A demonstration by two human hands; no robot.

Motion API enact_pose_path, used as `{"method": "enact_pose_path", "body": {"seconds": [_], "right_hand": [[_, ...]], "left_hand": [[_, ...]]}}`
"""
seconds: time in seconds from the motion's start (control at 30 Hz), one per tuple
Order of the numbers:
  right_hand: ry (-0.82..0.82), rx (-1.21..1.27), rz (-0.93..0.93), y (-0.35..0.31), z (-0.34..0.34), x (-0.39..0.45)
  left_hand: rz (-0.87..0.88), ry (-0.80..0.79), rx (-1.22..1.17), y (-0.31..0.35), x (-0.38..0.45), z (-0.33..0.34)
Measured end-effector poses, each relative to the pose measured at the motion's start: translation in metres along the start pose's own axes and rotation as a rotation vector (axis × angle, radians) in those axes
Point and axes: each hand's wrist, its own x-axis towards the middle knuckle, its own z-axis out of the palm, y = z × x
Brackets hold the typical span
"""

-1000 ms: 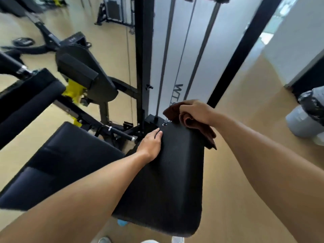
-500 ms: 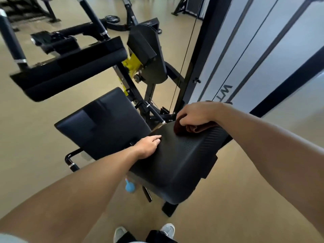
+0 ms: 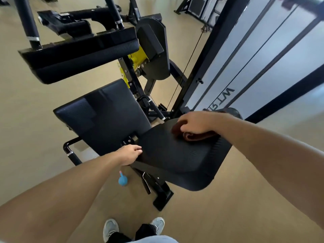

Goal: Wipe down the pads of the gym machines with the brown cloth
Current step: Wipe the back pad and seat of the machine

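a person leans over a black gym machine, both bare arms reaching down to its seat pad (image 3: pixel 177 158). the right hand (image 3: pixel 196 122) presses a bunched brown cloth (image 3: pixel 194 135) onto the far end of that pad, fingers curled over the top of the fabric and closed on it, with a rolled edge of cloth showing under the palm. the left hand (image 3: pixel 129 154) sits at the pad's near left corner, fingers loosely curled against the edge and holding nothing else; whether it grips the edge or only rests there cannot be told. a second black pad (image 3: pixel 103 116) tilts up just to the left of the seat, and a long padded bar (image 3: pixel 82 55) stands above and beyond it. a yellow bracket (image 3: pixel 136 58) shows behind the bar, beside a black cam plate (image 3: pixel 154 50). a small blue object (image 3: pixel 122 180) lies on the tan floor (image 3: pixel 26 120) under the left forearm. 2 grey shoes (image 3: pixel 110 228) appear at the bottom edge. frosted panels (image 3: pixel 273 55) with dark frames rise at right.
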Motion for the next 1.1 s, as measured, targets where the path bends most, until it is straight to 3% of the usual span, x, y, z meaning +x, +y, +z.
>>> {"method": "enact_pose_path", "body": {"seconds": [0.07, 0.13, 0.37, 0.5, 0.77, 0.93, 1.1], "right_hand": [[0.054, -0.026, 0.145, 0.014, -0.004, 0.013], [0.036, -0.032, 0.162, 0.011, -0.002, 0.021], [-0.191, 0.174, -0.163, -0.069, 0.021, 0.0], [-0.273, 0.08, -0.364, -0.113, 0.044, -0.029], [0.004, -0.559, -0.537, -0.114, 0.07, -0.09], [0.204, -0.728, -0.601, -0.085, 0.084, -0.124], [0.223, -0.761, -0.626, -0.09, 0.085, -0.112]], "left_hand": [[0.007, 0.0, -0.016, -0.002, -0.005, 0.0], [0.006, 0.0, -0.045, -0.008, -0.008, 0.001], [-0.023, 0.015, -0.154, -0.02, -0.03, 0.004], [-0.086, 0.071, -0.195, -0.024, -0.044, 0.005], [-0.184, 0.199, -0.262, -0.011, -0.101, 0.035], [-0.157, 0.204, -0.369, 0.019, -0.124, 0.058], [-0.138, 0.32, -0.626, 0.041, -0.131, 0.07]]}}
